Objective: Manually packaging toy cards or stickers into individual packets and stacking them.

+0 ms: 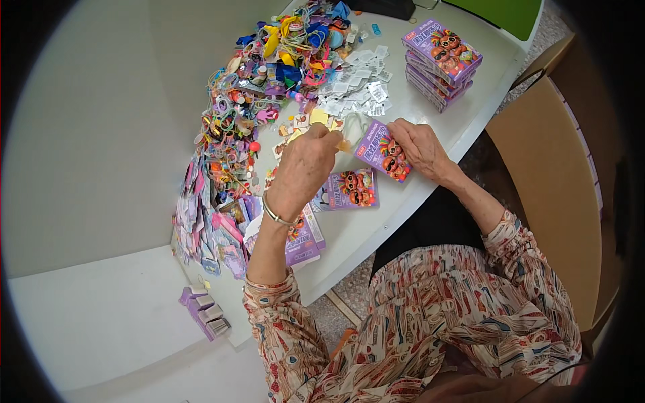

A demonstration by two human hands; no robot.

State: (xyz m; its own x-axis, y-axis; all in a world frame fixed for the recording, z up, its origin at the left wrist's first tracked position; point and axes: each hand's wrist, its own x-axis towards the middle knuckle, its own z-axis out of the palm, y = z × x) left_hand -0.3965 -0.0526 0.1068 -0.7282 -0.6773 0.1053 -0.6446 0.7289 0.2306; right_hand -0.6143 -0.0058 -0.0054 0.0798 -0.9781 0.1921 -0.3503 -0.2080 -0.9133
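Two hands [306,168] [420,144] hold purple box [383,151] beside toy heap [269,80].

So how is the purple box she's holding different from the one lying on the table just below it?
The held box is gripped by the right hand and tilted, with the left hand at its end; the lying box rests flat on the table, untouched. Both are purple with the same orange cartoon picture.

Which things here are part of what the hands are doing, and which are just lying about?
In hand:
- purple box, held by right hand
- small yellow piece at left hand fingers
- toy pile
- white packets

Lying about:
- box stack
- flat boxes
- green chair
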